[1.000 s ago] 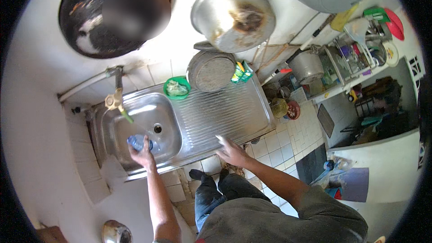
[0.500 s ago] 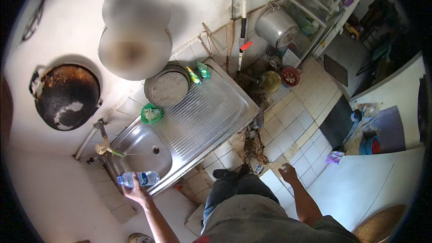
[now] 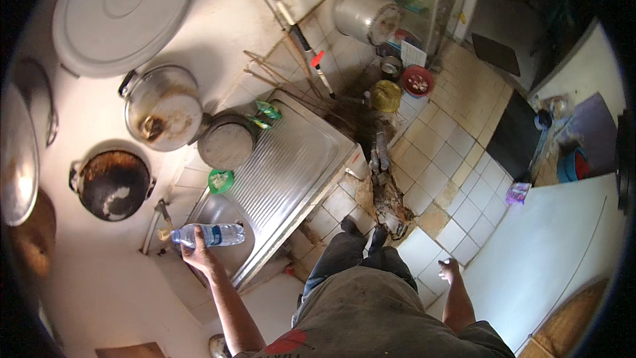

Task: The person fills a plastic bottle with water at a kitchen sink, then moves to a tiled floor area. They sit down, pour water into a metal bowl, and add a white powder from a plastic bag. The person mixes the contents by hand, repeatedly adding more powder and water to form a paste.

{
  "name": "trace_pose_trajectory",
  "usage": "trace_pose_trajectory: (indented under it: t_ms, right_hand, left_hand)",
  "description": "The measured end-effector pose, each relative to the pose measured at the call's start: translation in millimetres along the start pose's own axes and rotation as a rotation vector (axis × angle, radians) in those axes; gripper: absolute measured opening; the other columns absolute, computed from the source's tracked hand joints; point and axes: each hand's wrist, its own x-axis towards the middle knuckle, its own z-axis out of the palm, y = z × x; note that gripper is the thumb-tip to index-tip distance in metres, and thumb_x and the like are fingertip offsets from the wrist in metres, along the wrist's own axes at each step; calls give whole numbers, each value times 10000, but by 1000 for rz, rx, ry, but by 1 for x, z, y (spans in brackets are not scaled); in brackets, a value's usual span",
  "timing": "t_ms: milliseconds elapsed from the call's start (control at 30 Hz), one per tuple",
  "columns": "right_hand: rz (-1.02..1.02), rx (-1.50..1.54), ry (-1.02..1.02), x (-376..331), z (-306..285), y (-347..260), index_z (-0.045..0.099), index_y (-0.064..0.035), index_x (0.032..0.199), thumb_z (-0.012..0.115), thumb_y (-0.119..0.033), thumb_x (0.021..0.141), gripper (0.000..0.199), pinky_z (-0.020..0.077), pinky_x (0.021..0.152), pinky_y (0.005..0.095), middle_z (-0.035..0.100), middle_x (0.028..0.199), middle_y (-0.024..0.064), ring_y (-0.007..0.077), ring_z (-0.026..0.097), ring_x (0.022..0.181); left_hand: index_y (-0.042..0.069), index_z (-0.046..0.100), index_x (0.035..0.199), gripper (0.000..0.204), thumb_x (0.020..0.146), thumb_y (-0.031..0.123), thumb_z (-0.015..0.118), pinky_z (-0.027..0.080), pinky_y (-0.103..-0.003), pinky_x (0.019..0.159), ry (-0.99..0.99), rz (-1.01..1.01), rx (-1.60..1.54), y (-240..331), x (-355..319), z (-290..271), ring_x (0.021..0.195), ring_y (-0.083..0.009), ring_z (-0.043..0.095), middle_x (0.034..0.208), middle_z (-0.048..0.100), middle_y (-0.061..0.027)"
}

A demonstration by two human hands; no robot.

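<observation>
fingers of our left hand (image 3: pixel 197 254) wrap a clear plastic bottle (image 3: pixel 209 235), gripping it near its base while it lies almost level with its neck pointing toward the brass tap (image 3: pixel 163 224). we judge the step in hand as bringing the bottle's mouth to the spout over the sink basin (image 3: pixel 222 215); whether water runs we cannot tell. the next move seems to call for lining the narrow neck up under the spout and tipping the bottle more upright.

just beyond the hand a green scrubber (image 3: pixel 220 181) sits on the basin's far corner, and past it a round pot (image 3: pixel 227 145) stands at the head of the ribbed drainboard (image 3: pixel 291 162). the basin's near rim runs close under our wrist, and the wall hung with pans closes in on the tap side, so free room lies mostly back toward us.

our right hand (image 3: pixel 449 269) hangs loose and empty, well apart, over the tiled floor (image 3: pixel 457 179).
</observation>
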Motion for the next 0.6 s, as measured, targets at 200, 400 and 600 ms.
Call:
trace_pose_trajectory:
  t_ms: [200, 400, 600]
  right_hand:
    - [-311, -89, 233, 58, 4, 3, 599, -60, 1087, 756, -296, 956, 312, 535, 473, 374, 683, 821, 102, 227, 679, 604]
    - [-192, 14, 96, 22, 57, -18, 609, -56, 1027, 761, -292, 956, 290, 531, 471, 372, 665, 810, 94, 230, 692, 642]
    - [-301, -502, 165, -45, 79, -92, 664, -20, 1083, 761, -364, 920, 393, 580, 846, 471, 726, 1047, 223, 395, 709, 984]
  left_hand:
    - [-32, 690, 1169, 449, 819, 155, 899, 538, -362, 893, -219, -93, -64, -30, -4, 93, 960, -188, 666, 1065, 717, -75]
    - [-49, 661, 1222, 605, 735, 166, 950, 523, -371, 929, -442, 35, 48, -50, 0, 169, 964, -212, 667, 1101, 712, -85]
    - [-15, 663, 1155, 530, 738, 141, 951, 519, -351, 922, -485, -5, -4, -86, 5, 218, 959, -193, 654, 1052, 703, -55]
